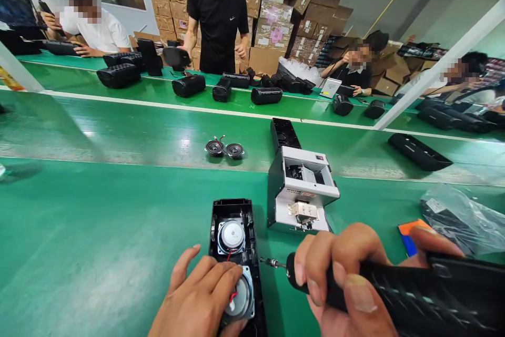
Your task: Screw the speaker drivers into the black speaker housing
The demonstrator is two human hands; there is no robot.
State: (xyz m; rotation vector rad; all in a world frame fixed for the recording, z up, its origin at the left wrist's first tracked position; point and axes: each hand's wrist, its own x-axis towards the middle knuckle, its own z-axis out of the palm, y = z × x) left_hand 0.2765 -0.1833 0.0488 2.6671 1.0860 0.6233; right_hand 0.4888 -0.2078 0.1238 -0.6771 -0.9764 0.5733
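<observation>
A long black speaker housing (255, 253) lies with its inside facing up on the green bench. Two round metal-backed speaker drivers sit in it, the upper driver (232, 235) in plain sight and the lower driver (245, 295) partly covered. Over that lower one is my left hand (201, 295), its fingertips on the driver and near the red wires, with the little finger lifted away. My right hand (347, 279) is wrapped round a black electric screwdriver (426, 289). The screwdriver's bit points left and ends beside the housing's right wall.
A white and black screw feeder (303, 190) stands behind the housing. Two loose speaker drivers (224, 149) lie on the conveyor (158, 132). A plastic-wrapped item (461, 216) is at the right. Across the line, several people work among black speaker bodies (188, 85).
</observation>
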